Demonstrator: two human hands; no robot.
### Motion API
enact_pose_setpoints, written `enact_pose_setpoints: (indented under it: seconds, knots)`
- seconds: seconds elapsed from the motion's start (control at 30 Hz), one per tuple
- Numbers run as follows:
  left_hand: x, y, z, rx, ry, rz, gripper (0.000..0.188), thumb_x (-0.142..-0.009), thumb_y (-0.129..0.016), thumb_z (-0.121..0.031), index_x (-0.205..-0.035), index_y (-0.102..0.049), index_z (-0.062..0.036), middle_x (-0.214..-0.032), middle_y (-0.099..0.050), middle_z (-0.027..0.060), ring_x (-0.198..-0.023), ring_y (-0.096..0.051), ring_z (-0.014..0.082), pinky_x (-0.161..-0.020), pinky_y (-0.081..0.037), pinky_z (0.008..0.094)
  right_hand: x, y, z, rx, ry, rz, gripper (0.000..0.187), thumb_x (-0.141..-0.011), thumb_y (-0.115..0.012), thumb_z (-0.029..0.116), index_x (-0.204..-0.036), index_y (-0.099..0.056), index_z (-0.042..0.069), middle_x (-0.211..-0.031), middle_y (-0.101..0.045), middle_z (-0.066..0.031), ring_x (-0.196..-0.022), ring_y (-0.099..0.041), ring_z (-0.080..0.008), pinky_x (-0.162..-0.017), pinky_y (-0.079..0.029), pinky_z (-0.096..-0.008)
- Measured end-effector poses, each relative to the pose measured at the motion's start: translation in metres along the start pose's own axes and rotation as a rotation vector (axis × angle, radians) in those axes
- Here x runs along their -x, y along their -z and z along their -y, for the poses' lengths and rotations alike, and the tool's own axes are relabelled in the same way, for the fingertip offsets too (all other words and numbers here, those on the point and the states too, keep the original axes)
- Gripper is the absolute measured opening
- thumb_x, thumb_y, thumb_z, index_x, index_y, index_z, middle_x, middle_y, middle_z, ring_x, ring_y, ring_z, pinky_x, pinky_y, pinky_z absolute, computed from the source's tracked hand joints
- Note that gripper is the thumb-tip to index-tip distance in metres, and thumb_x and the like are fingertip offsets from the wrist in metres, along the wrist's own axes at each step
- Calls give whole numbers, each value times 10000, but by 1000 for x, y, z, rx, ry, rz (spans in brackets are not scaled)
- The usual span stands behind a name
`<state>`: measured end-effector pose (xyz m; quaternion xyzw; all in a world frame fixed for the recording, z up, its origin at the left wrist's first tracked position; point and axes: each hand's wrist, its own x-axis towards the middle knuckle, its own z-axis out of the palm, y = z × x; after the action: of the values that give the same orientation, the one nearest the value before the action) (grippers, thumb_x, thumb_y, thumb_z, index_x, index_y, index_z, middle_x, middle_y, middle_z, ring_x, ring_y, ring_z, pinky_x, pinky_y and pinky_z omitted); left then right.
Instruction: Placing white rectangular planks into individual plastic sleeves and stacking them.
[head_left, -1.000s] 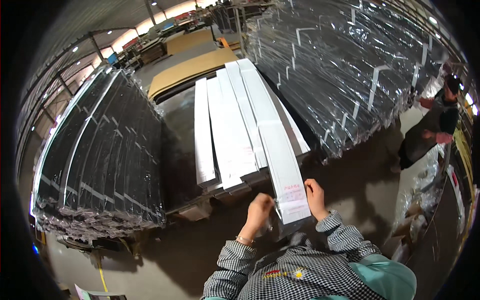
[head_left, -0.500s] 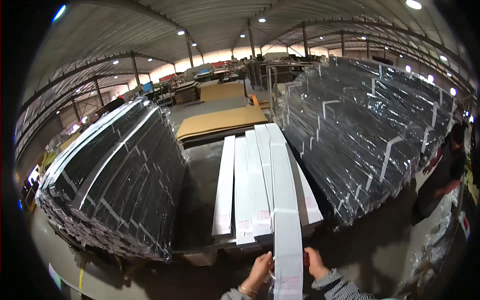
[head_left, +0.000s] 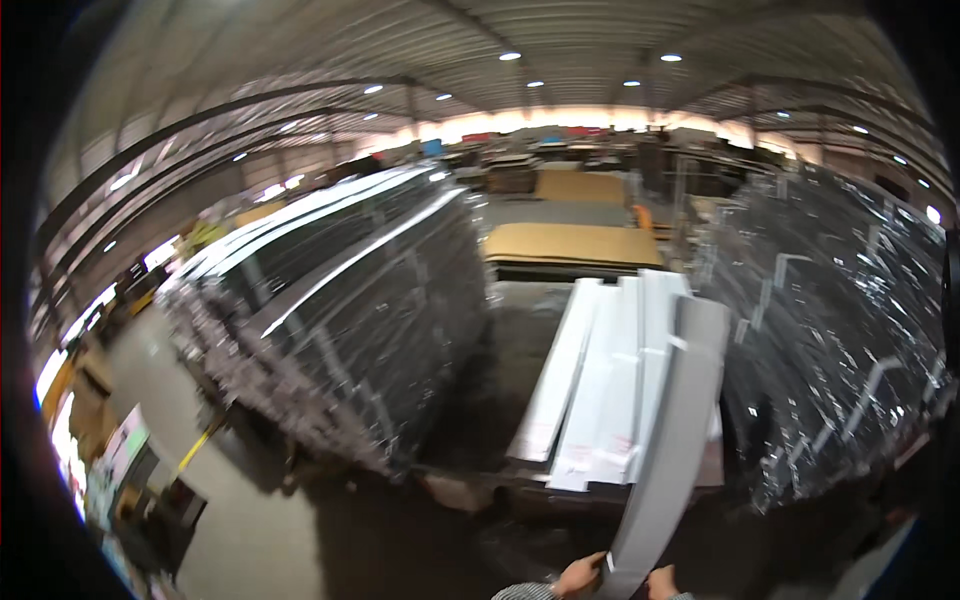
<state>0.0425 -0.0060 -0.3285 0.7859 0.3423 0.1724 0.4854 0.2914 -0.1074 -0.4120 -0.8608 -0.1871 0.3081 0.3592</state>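
Note:
A long, flat grey-white bundle of strips (head_left: 668,440) slants from the lower edge up to the right, with narrow white bands around it near both ends. My left hand (head_left: 580,576) grips its near end from the left side, fingers closed on the edge. On the opposite edge my right hand (head_left: 662,582) is closed too, partly cut off by the picture's lower border. Beyond them, several long white strip bundles (head_left: 598,400) lie side by side on a dark pallet-like surface (head_left: 500,390). The held bundle covers the rightmost of these.
To the left stands a tall film-wrapped stack of dark panels (head_left: 380,300); another wrapped stack (head_left: 830,330) rises on the right. Brown boards (head_left: 570,243) lie behind the white bundles. A yellow line (head_left: 198,450) marks the floor at left.
My view has swung left, so the scene sits farther right. The held bundle has turned from upright in view to slanting, showing a greyer face. Both hands keep hold near its end.

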Motion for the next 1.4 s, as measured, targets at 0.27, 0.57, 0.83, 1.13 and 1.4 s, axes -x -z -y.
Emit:
enact_pose_setpoints:
  seconds: [0.27,0.57,0.83,1.13,1.4]
  knots:
    - [38,117,-158,366,-9,-277,530,-922,-493,-96,-1451,-474,-65,-962,-711,182,-755,-671,236,-704,-515,375,95,27,168,-1067,412,340,358,-1012,-455,196,-1254,-607,-20,-1254,-623,-87,-1101,-594,-202,-957,-483,-365]
    - [126,155,-94,-5,100,-470,647,-896,-514,-129,-1519,-365,-223,-706,-612,249,-632,-644,373,-617,-496,468,159,-28,171,-496,723,495,322,-1008,-508,230,-1236,-604,24,-1196,-635,-79,-1082,-603,-222,-918,-492,-378]
    - [173,179,-42,-59,222,-413,532,-912,-547,-79,-1434,-468,-150,-875,-681,207,-749,-657,365,-671,-492,470,167,-87,155,-195,602,360,190,-869,-484,-35,-1012,-582,42,-907,-532,-3,-800,-502,-124,-751,-450,-255]
    - [232,332,-242,1105,-603,-77,235,-1006,-580,-225,-1176,-534,-69,-687,-465,-51,-489,-391,15,-452,-305,199,392,-13,318,-749,1217,558,668,-921,-664,359,-1442,-404,32,-1355,-502,-239,-1186,-548,-343,-974,-469,-454]
    - [265,442,-357,1557,-953,-172,489,-1060,-491,-261,-1515,-344,-156,-678,-492,-40,-485,-371,1,-393,-284,151,351,-181,222,-237,781,1003,585,-835,-695,82,-1378,-486,13,-1272,-577,-124,-1114,-582,-254,-930,-498,-376]
